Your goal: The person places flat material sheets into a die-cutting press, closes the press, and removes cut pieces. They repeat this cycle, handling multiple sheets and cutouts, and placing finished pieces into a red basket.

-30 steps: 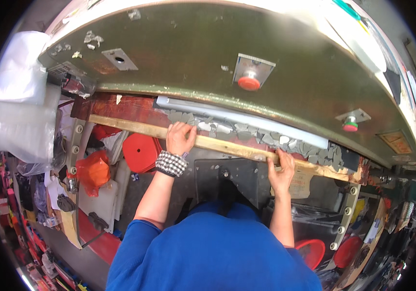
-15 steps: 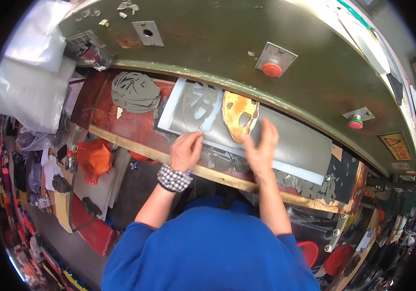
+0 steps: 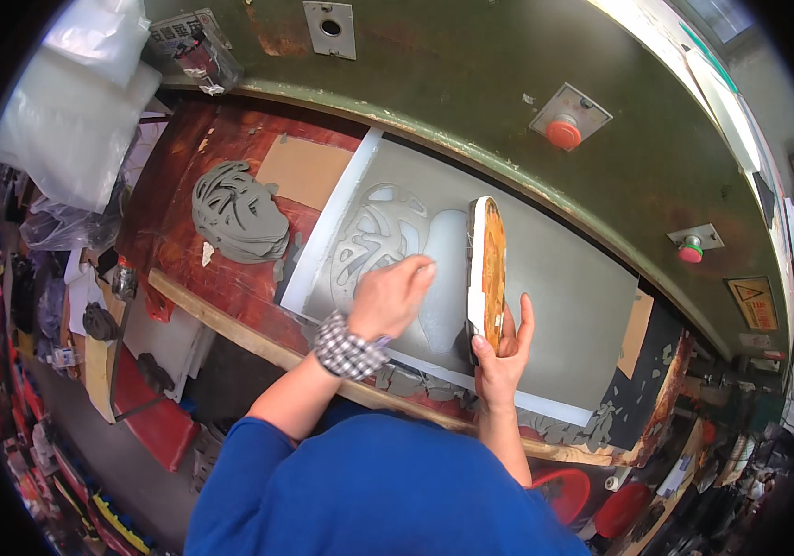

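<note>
My right hand (image 3: 501,357) grips the lower end of a shoe-sole-shaped cutting die (image 3: 490,269), which has a white and dark rim and a yellow-brown inside. The die stands on edge, tilted up from a grey sheet (image 3: 564,278). Left of it, my left hand (image 3: 392,296) is over the sheet with its fingers curled together; whether anything is between them is hidden. Beside the die, a sole-shaped opening (image 3: 443,278) in the sheet shows a pale surface beneath. Another cut outline with several openings (image 3: 369,236) lies farther left, partly behind my left hand.
A stack of grey cut pieces (image 3: 239,213) rests on the red-brown table (image 3: 161,195), near a cardboard piece (image 3: 304,171). The green machine beam (image 3: 453,74), with a red button (image 3: 564,134), spans the far side. Grey scraps (image 3: 425,385) lie along the wooden front rail (image 3: 230,320).
My right hand has taken hold of the die and tipped it up from lying flat. My left hand has moved right and farther over the sheet. More of the sheet shows now.
</note>
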Tool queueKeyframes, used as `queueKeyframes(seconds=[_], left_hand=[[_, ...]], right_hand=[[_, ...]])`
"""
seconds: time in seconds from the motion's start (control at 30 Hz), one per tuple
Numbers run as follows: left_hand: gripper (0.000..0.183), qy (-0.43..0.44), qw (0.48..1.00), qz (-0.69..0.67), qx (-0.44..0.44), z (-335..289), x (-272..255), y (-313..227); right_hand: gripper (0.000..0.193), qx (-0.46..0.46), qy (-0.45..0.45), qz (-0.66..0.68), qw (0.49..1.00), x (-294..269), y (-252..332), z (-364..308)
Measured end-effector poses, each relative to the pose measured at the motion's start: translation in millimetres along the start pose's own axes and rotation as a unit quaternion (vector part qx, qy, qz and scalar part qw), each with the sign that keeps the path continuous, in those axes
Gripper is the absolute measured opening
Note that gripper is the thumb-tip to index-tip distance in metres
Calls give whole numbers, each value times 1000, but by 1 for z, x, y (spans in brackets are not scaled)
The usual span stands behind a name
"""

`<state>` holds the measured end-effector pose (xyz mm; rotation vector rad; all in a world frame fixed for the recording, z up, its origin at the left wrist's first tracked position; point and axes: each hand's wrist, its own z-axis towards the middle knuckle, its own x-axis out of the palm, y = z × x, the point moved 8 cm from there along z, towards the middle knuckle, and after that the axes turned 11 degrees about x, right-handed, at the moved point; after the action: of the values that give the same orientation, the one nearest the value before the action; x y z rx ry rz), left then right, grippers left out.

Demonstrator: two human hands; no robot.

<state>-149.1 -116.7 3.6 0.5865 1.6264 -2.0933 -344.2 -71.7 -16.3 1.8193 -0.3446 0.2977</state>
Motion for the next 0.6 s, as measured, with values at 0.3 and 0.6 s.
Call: queueKeyframes(seconds=[0.3, 0.6], left_hand=[[33, 87, 976, -179, -94, 6, 48, 7], [26, 48, 952, -181, -242, -36, -41, 99]], right_hand=[[87, 19, 37, 158, 987, -23, -4, -10], [70, -94, -79, 86, 989, -99, 36, -60]])
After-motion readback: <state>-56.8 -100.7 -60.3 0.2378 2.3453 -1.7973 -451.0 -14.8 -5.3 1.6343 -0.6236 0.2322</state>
